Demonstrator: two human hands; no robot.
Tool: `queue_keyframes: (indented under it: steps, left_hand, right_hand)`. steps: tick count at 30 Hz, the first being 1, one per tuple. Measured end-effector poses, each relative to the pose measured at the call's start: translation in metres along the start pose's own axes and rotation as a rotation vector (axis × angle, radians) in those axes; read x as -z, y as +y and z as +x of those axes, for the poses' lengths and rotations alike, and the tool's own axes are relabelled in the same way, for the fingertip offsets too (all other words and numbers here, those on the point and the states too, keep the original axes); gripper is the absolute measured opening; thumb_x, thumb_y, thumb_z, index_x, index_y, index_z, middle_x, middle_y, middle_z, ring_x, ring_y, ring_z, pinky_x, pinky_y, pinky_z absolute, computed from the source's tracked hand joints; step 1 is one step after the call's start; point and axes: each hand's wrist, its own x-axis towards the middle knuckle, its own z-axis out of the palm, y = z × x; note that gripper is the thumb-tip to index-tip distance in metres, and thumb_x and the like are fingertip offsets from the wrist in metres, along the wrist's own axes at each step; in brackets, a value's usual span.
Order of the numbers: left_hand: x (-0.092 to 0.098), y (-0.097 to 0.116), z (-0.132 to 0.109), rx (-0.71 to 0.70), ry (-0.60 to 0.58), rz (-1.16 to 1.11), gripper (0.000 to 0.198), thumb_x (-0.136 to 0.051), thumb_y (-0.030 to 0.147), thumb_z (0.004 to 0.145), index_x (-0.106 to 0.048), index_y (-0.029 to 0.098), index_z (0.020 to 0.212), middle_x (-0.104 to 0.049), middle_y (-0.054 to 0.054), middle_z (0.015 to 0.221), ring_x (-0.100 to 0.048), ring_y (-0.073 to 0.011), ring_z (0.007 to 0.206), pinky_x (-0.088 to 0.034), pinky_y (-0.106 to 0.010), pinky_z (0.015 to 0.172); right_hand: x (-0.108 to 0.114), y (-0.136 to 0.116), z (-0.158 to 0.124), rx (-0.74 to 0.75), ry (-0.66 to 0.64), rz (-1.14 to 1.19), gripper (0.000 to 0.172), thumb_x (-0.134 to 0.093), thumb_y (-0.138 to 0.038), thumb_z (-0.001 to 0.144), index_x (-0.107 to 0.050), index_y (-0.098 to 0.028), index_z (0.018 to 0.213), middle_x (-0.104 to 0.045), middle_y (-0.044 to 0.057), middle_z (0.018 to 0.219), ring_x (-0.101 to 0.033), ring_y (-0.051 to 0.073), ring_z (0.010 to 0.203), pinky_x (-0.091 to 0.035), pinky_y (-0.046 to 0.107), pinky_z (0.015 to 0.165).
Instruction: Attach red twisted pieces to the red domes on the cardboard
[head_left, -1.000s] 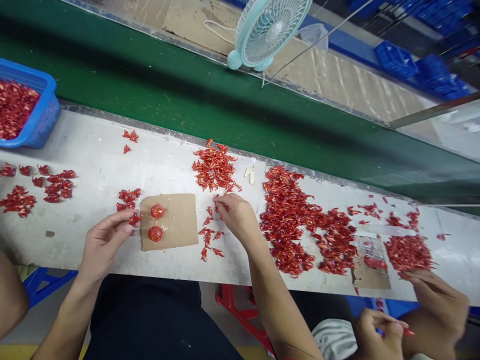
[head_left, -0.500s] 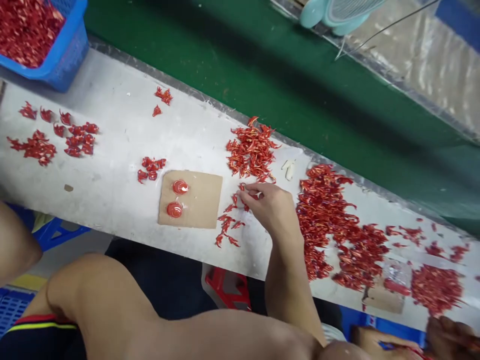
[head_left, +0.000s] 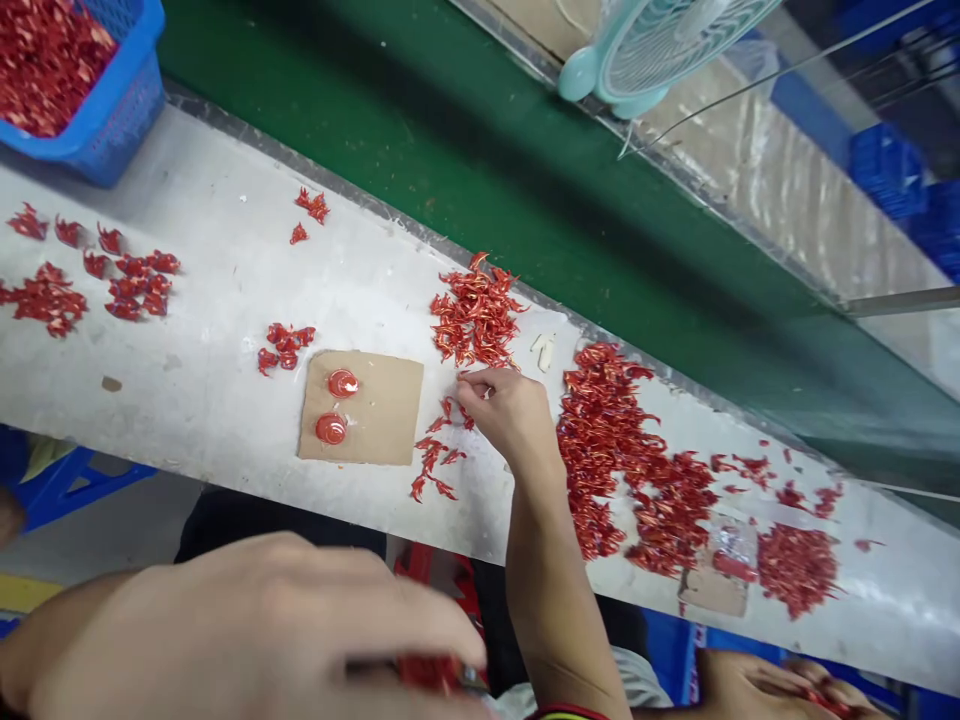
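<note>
My left hand [head_left: 285,625] is large and blurred in the near foreground, its fingers closed around a glossy red piece [head_left: 433,672] that shows only in part. Over the table, my right hand [head_left: 510,410] is closed in a pinch; whatever its fingertips hold is too small to make out. Beneath and beside those fingers lie a few loose pointed red pieces [head_left: 435,455]. Just beyond them is a heap of similar curved red pieces [head_left: 476,315]. A cardboard square [head_left: 394,410] to the left carries two round, shiny red parts [head_left: 343,383].
Larger red heaps [head_left: 607,440] spread to the right, near a co-worker's hands [head_left: 787,685]. Small red clusters [head_left: 287,347] lie on the left of the white table [head_left: 225,270]. A blue basket [head_left: 124,130] of red pieces stands far left; a turquoise fan [head_left: 660,50] is beyond the green strip.
My left hand has come into view in the foreground with a red piece. My right hand stays pinched by the loose pieces. The camera view has shifted, showing more of the fan.
</note>
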Motion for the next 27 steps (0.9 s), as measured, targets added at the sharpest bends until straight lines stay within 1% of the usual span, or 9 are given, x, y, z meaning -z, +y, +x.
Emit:
queue_keyframes:
  steps: [2, 3, 5, 7, 10, 13, 17, 21, 27]
  left_hand:
    - [0.016, -0.004, 0.017, -0.012, -0.101, 0.019, 0.032, -0.069, 0.021, 0.087, -0.079, 0.040, 0.111, -0.077, 0.001, 0.118, -0.076, -0.0254, 0.099, -0.062, -0.033, 0.089]
    - [0.021, -0.011, 0.022, -0.019, -0.073, 0.027, 0.032, -0.066, 0.018, 0.089, -0.080, 0.036, 0.111, -0.076, -0.002, 0.121, -0.075, -0.0260, 0.102, -0.062, -0.034, 0.090]
    - [0.026, -0.030, 0.025, -0.019, 0.092, 0.004, 0.028, -0.066, 0.016, 0.090, -0.081, 0.029, 0.109, -0.074, -0.008, 0.124, -0.073, -0.0267, 0.108, -0.063, -0.035, 0.089]
    - [0.029, -0.049, 0.025, -0.016, 0.243, -0.103, 0.026, -0.064, 0.017, 0.092, -0.080, 0.027, 0.111, -0.070, -0.011, 0.132, -0.072, -0.0262, 0.112, -0.065, -0.032, 0.083]
    - [0.033, -0.069, 0.024, -0.025, 0.366, -0.261, 0.025, -0.064, 0.017, 0.094, -0.079, 0.027, 0.111, -0.069, -0.010, 0.133, -0.076, -0.0209, 0.099, -0.064, -0.028, 0.078]
    - [0.040, -0.077, 0.027, 0.031, 0.457, -0.337, 0.026, -0.069, 0.018, 0.092, -0.078, 0.029, 0.114, -0.073, -0.008, 0.126, -0.077, -0.0169, 0.089, -0.063, -0.023, 0.075]
    - [0.044, -0.084, 0.032, 0.097, 0.528, -0.426, 0.029, -0.075, 0.021, 0.088, -0.076, 0.026, 0.117, -0.078, -0.007, 0.112, -0.077, -0.0192, 0.090, -0.062, -0.023, 0.073]
    - [0.044, -0.087, 0.039, 0.086, 0.574, -0.471, 0.021, -0.079, 0.022, 0.085, -0.078, 0.023, 0.106, -0.076, -0.007, 0.117, -0.077, -0.0177, 0.086, -0.062, -0.023, 0.071]
    - [0.043, -0.089, 0.045, 0.112, 0.611, -0.491, 0.023, -0.080, 0.024, 0.083, -0.079, 0.024, 0.107, -0.077, -0.007, 0.111, -0.076, -0.0180, 0.089, -0.062, -0.023, 0.071]
  right_hand:
    - [0.000, -0.013, -0.005, -0.084, 0.069, 0.139, 0.014, -0.061, -0.025, 0.077, -0.073, -0.020, 0.073, -0.068, 0.002, 0.063, -0.061, 0.018, 0.058, -0.049, 0.031, 0.065]
    - [-0.001, -0.022, -0.009, -0.118, 0.087, 0.270, 0.012, -0.063, -0.027, 0.077, -0.072, -0.020, 0.074, -0.066, 0.001, 0.061, -0.059, 0.017, 0.055, -0.048, 0.030, 0.060]
    - [-0.006, -0.042, -0.018, -0.141, 0.042, 0.596, 0.013, -0.066, -0.032, 0.077, -0.070, -0.020, 0.077, -0.066, 0.001, 0.062, -0.057, 0.015, 0.053, -0.046, 0.027, 0.053]
    - [-0.013, -0.065, -0.026, -0.128, -0.081, 0.875, 0.016, -0.068, -0.036, 0.077, -0.069, -0.020, 0.077, -0.067, 0.001, 0.063, -0.056, 0.013, 0.050, -0.044, 0.025, 0.048]
    - [-0.027, -0.091, -0.031, -0.159, -0.208, 1.077, 0.021, -0.069, -0.039, 0.081, -0.069, -0.019, 0.076, -0.070, 0.003, 0.065, -0.052, 0.011, 0.046, -0.041, 0.023, 0.043]
    - [-0.037, -0.105, -0.027, -0.193, -0.227, 1.121, 0.026, -0.068, -0.042, 0.084, -0.071, -0.018, 0.074, -0.068, 0.003, 0.062, -0.050, 0.011, 0.045, -0.039, 0.023, 0.042]
    - [-0.041, -0.114, -0.019, -0.174, -0.190, 1.095, 0.019, -0.072, -0.037, 0.079, -0.072, -0.019, 0.074, -0.060, -0.003, 0.056, -0.045, 0.009, 0.046, -0.037, 0.023, 0.045]
    - [-0.043, -0.119, -0.014, -0.208, -0.168, 1.068, 0.014, -0.073, -0.031, 0.074, -0.069, -0.019, 0.071, -0.061, -0.003, 0.059, -0.049, 0.010, 0.051, -0.040, 0.023, 0.051]
    - [-0.043, -0.117, -0.011, -0.216, -0.238, 1.081, 0.014, -0.074, -0.030, 0.072, -0.069, -0.018, 0.069, -0.064, -0.001, 0.060, -0.049, 0.010, 0.051, -0.038, 0.023, 0.051]
